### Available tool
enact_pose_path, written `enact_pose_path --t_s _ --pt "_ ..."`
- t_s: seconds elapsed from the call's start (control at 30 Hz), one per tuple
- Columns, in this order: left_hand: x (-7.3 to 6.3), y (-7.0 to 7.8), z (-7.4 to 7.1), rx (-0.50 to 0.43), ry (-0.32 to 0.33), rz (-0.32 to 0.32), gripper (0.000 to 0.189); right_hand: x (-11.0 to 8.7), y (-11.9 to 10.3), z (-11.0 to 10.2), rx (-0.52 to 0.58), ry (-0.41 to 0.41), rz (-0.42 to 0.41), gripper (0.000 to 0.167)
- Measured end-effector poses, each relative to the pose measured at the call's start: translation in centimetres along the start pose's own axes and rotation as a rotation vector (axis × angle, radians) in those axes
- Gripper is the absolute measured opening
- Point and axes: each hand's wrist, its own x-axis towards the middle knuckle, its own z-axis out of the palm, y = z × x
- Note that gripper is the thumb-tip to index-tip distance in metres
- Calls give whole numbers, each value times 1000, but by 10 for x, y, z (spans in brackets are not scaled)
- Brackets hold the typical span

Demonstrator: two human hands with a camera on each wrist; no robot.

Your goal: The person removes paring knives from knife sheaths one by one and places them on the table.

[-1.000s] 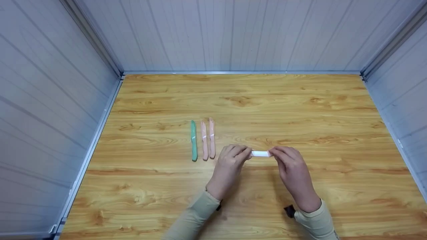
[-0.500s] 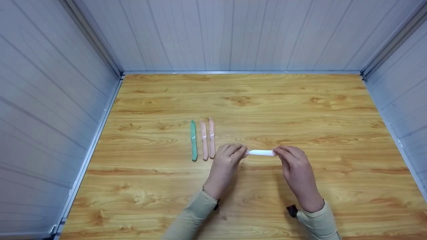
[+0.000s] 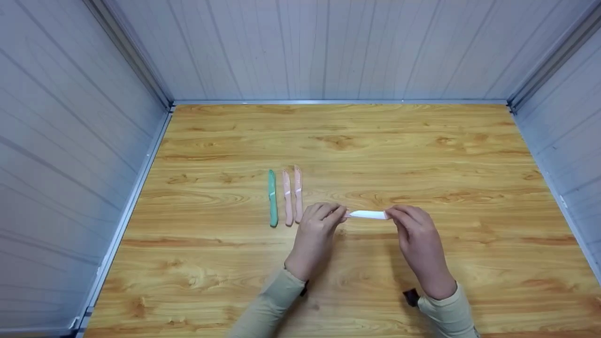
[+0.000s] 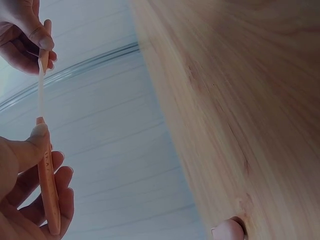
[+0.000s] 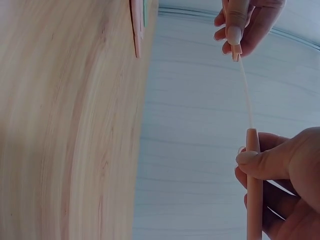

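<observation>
Head view shows a paring knife's white blade [image 3: 368,214] bridging the person's two hands above the wood-grain table [image 3: 422,155], its tip at the sheath mouth, whether just inside or outside I cannot tell. The left hand [image 3: 317,230] pinches the pink sheath [image 4: 48,185] between thumb and curled fingers; the right hand [image 3: 420,241] grips the pink handle [image 5: 254,205] likewise. Green sheathed knife [image 3: 273,202] and two pink sheathed knives [image 3: 288,199] [image 3: 298,197] lie side by side near the left hand. The held knife looks light, stiff and smooth, perhaps slippery; a white blade might be brittle, so sideways bending seems unwise. Best holds: the handle, and the sheath's sides, fingers clear of its mouth.
</observation>
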Motion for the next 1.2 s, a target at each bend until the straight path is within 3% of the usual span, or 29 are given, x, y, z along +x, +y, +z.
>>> enact_pose_path --t_s 0.3,0.47,0.7,1.03,1.2 --pt "-2 -5 2 -15 20 -2 19 -1 1 0 -6 -14 48 22" --pt "-4 -6 3 -60 -1 -26 21 -2 0 1 2 -3 47 26" --pt "-7 -6 6 -218 -14 -66 21 0 -1 1 -21 -1 50 31" --pt "-5 -5 7 -245 -51 -57 19 1 2 3 -17 -19 88 34" --pt "-5 -6 8 -280 -97 -54 21 1 2 4 27 -58 145 33"
